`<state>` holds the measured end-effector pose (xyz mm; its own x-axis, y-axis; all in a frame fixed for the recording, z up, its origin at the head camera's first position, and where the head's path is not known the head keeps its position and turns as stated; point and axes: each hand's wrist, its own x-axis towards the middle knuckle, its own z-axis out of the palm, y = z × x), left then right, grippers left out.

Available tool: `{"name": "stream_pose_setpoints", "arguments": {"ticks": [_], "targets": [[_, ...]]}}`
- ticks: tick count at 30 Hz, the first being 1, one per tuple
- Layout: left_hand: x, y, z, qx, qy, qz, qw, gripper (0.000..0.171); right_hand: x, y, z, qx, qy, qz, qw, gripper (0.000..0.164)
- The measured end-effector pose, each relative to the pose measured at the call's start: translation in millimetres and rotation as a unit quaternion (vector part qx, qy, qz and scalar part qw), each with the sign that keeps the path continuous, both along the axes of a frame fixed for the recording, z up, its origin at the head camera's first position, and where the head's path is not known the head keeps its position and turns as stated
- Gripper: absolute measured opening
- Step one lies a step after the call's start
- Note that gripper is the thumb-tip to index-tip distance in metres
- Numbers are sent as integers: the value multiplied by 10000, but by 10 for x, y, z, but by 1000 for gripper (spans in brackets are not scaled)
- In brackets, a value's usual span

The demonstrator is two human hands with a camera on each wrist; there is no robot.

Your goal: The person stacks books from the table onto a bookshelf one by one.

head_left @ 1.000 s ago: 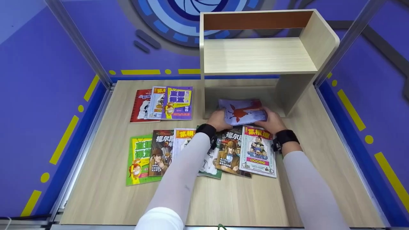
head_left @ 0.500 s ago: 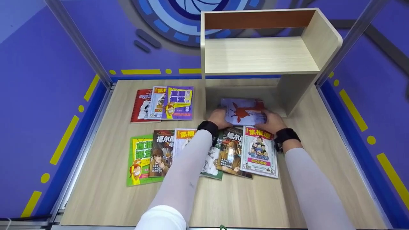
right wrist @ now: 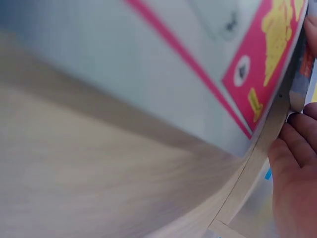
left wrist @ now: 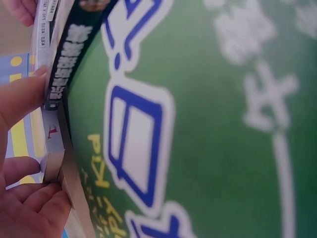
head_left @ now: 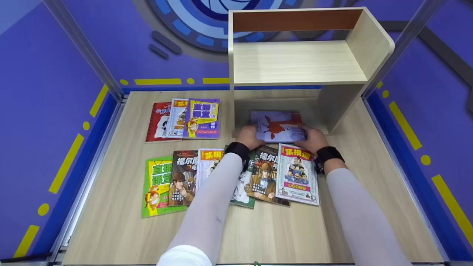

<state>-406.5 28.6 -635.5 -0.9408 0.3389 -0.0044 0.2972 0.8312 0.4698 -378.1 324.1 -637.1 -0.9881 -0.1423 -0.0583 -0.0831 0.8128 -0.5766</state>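
Fingers (left wrist: 42,201) of the left hand (head_left: 248,137) pinch the left end of the lilac book (head_left: 282,125); right hand (head_left: 314,139) does the same on the right end. Thumbs at the near corners, other fingers bent in close together at the ends.

Book: cover up, long axis running left-right, parallel to the shelf's front. Red-orange animal on the cover has its head toward the left. Near edge slightly proud of the compartment opening. Can't tell if the underside is fully seated.

Wooden shelf unit (head_left: 290,62): two levels; lower compartment takes most of the lilac book, between the side panels.

Arms: both reach forward, palms facing each other across the book. Left sleeve (head_left: 207,210) crosses the front row, hiding parts of it; right sleeve (head_left: 364,214) runs outside the row. Black wristbands (head_left: 328,157) on both.

Front row, overlapping: green book (head_left: 157,192), detective comic (head_left: 181,181), white comic (head_left: 207,159), dark-green book (head_left: 244,194), second detective comic (head_left: 264,181), pink-label comic (head_left: 295,175) just below right hand. Back left: red book (head_left: 158,123), blue-edged comic (head_left: 176,120), purple book (head_left: 202,120), fanned.
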Motion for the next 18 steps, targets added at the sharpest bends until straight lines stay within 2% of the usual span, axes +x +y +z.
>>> {"name": "stream_pose_setpoints", "arguments": {"ticks": [5, 11, 18], "targets": [[-24, -13, -29, 108, -47, 231, 9997, 62, 10, -34, -19, -19, 182, -207, 9996, 79], [-25, -31, -73, 251, 128, 536, 9982, 64, -9, -58, -27, 8, 299, -428, 9986, 77], [-47, 18, -46, -5, 373, 720, 9967, 54, -62, -68, -13, 86, 445, -575, 9973, 73]]}}
